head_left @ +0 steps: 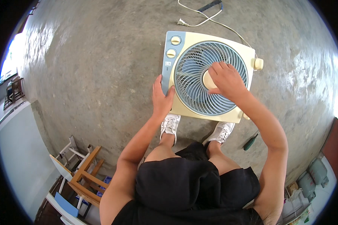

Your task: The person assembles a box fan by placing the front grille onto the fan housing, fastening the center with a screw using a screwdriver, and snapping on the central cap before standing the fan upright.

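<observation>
A cream and blue-grey box fan (pixel 247 52) lies face up on the floor in front of my shoes. Its round grille (pixel 193 107) has curved slats and a cream centre cap (pixel 207 79); blue blades show behind it. My left hand (pixel 163 99) grips the fan's left side, thumb on the face and fingers along the outer edge. Over the middle of the grille, my right hand (pixel 228 81) is closed, its fingers curled and thumb bent at the cap. It covers part of the cap and hides what the fingertips touch. Two knobs (pixel 175 40) sit at the panel's top.
A white power cord with its plug (pixel 182 22) lies beyond the fan. Right of my shoes is a green-handled screwdriver (pixel 250 142). Wooden stools (pixel 87 174) stand at lower left, near a pale partition (pixel 24 150). Grey gas cylinders (pixel 307 184) stand at lower right.
</observation>
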The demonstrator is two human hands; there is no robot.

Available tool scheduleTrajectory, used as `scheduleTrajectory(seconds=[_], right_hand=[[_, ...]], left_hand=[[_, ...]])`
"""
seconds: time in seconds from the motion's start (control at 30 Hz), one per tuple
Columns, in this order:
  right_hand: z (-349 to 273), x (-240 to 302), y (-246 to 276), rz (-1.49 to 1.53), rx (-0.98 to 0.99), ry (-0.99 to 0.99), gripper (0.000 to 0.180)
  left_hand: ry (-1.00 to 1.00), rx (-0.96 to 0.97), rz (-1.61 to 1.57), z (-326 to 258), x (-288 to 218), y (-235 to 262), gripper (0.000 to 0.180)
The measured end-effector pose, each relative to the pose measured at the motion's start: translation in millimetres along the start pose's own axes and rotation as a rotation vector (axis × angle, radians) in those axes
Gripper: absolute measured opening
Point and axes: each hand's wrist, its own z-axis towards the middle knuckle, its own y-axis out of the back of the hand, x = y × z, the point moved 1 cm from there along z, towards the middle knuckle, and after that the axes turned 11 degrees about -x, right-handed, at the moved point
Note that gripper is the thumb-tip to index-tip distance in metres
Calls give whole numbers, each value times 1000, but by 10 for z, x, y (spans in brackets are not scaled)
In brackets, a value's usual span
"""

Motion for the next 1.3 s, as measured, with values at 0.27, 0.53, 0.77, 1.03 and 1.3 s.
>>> scheduleTrajectory(seconds=[0.27,0.53,0.77,1.03,1.3], right_hand=[[-113,32,204,-146,-189,102,77],[34,30,256,-173,461,-608,92],[-141,-49,2,-354,77,-176,78],[-242,-133,-95,-56,-33,4,74],[-352,-169,-254,97,-195,-85,70]], left_hand=[[94,-30,-192,-35,97,-16,60],[105,-28,-161,-17,100,-30,59],[72,-27,-104,24,-16,-81,58],[164,-9,-196,89,136,-99,62],[338,131,-193,138,-18,-59,73]])
